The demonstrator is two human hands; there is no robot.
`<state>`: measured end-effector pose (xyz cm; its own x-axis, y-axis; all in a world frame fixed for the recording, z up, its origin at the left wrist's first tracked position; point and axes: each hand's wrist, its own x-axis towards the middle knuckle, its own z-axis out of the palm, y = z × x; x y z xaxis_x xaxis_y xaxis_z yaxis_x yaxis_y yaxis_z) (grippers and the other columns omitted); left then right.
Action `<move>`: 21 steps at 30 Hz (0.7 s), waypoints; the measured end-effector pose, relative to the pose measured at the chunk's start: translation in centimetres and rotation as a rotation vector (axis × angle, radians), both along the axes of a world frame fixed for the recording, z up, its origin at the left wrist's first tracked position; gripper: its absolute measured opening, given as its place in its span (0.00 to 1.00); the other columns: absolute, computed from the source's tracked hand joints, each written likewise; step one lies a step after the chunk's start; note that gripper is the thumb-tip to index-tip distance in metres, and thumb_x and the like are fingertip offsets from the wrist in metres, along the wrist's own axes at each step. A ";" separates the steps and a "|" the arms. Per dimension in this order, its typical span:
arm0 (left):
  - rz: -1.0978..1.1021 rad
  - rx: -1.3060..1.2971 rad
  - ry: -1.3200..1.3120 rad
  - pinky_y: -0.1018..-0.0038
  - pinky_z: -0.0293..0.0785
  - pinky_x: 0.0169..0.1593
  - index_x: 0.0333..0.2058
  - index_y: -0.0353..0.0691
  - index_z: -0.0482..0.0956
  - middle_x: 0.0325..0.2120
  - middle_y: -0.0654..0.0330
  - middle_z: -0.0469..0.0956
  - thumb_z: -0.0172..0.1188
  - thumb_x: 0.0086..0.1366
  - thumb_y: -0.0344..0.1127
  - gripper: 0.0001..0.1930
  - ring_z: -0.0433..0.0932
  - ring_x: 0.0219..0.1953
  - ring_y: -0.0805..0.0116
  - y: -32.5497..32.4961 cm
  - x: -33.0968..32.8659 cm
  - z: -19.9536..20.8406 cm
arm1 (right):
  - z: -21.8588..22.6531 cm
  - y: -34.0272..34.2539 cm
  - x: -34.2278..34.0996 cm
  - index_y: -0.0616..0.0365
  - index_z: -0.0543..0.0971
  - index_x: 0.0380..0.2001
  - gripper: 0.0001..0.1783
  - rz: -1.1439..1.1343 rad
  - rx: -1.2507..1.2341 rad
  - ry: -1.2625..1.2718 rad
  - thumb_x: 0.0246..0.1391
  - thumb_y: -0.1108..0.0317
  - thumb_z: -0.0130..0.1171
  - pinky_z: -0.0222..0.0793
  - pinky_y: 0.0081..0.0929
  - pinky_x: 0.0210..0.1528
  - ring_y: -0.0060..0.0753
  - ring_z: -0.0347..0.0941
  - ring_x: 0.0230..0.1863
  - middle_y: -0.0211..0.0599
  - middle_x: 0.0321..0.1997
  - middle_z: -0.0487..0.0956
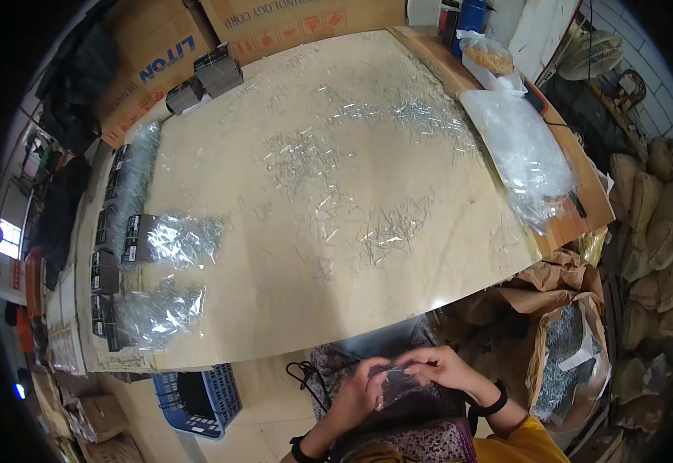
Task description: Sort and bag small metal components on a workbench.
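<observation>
**A:** What are the hands doing, down at the near edge?

**B:** Both are closed on one small clear plastic bag point(396, 383), held over the lap just short of the table point(274, 309). The left hand point(355, 395) pinches its left side, and the right hand point(438, 366) curls over the top right corner, fingers bent. The hands nearly touch, so the bag sits stretched between them, I'd judge to keep the thin film taut and its mouth manageable.

**A:** Anything in it?

**B:** It looks dark through the film, but that may be the patterned cloth behind it. I can't tell.

**A:** And the table?

**B:** A pale board under a clear sheet, strewn with thin metal pins point(386, 231) in loose patches, thickest at the middle and far right. Spread thin like that, they seem easy to pick from.

**A:** The left side looks tidier.

**B:** It is. Filled clear packets point(174, 239) with dark header cards lie in a column along the left edge, well apart from the loose pins, probably so finished ones stay separate. A heap of empty clear bags point(522, 147) lies at the far right edge.

**A:** Below the table?

**B:** A blue plastic crate point(220, 401) on the floor at the near left, and an open brown paper sack point(576, 355) holding more metal pieces near right, just beside the right forearm, likely within reach on purpose.
</observation>
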<state>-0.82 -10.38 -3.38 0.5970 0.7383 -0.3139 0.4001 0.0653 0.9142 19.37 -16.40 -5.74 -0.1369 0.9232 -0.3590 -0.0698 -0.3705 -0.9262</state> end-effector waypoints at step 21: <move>-0.259 0.688 -0.044 0.69 0.77 0.40 0.36 0.41 0.80 0.34 0.61 0.78 0.58 0.60 0.30 0.06 0.78 0.36 0.59 -0.9 -3.7 -11.0 | 2.1 6.3 0.7 0.59 0.71 0.47 0.25 -0.367 0.928 -1.170 0.45 0.65 0.65 0.58 0.42 0.49 0.46 0.66 0.44 0.42 0.42 0.71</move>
<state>-4.54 -11.24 -14.41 0.7806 0.5931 0.1972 0.2869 -0.6204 0.7299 20.08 -10.09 -3.69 0.0810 0.7942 0.6023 0.8827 0.2234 -0.4134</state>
